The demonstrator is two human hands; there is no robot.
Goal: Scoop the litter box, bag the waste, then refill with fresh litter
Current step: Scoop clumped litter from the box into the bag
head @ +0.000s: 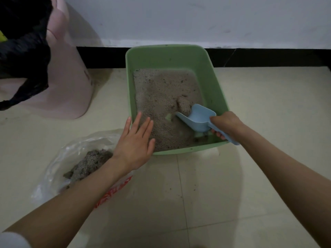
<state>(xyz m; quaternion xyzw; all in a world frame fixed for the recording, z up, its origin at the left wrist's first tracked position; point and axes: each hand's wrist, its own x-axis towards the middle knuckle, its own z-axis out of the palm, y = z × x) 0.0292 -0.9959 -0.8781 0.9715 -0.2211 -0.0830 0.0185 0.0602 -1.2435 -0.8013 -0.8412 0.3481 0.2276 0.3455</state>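
Right hand (pixel 226 122) dips scoop (pixel 197 119) into litter-filled green box (pixel 213 83).

Scoop (pixel 197 117) meets clump (pixel 184 105) — litter box (pixel 211 77).

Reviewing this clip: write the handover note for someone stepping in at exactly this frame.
Right hand grips the blue scoop by its handle, its mouth against a clump in the litter.
Left hand is open, fingers straight, over the near-left corner of the green litter box.
Clear plastic bag lies on the floor left of the box, with scooped waste already in it.
Left to do: lift this clump into the bag, finish scooping, close the bag, refill. No fresh litter supply is identifiable in view.
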